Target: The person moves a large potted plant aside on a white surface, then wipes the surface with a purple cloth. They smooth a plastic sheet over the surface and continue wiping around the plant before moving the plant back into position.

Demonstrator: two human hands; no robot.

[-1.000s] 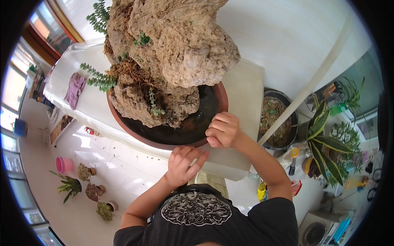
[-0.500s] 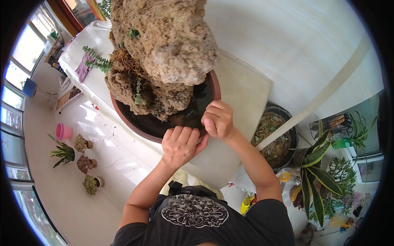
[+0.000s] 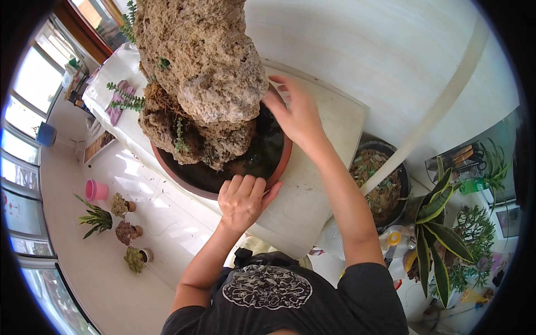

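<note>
A large, rough tan rock [image 3: 195, 61] with small green succulents and brown roots on it stands in a round reddish-brown basin [image 3: 286, 155]. Dark water shows around the rock's base. My left hand [image 3: 240, 202] is closed over the basin's near rim, fingers inside and thumb along the outer edge. On the right side, my right hand [image 3: 298, 114] has its fingers apart and slightly blurred, beside the rock and over the far right rim. Whether its fingertips touch the rim or the rock cannot be made out.
Under the basin is a pale covered table [image 3: 318, 192]. A black pot of soil [image 3: 385, 181] and a snake plant [image 3: 438, 234] stand to the right. Small potted plants [image 3: 127, 231] and a pink bucket [image 3: 97, 190] are on the left floor. A white wall rises behind.
My right hand has left the near rim, moved to the far right side and opened. The left hand keeps its grip. Rock and basin appear shifted slightly left in view.
</note>
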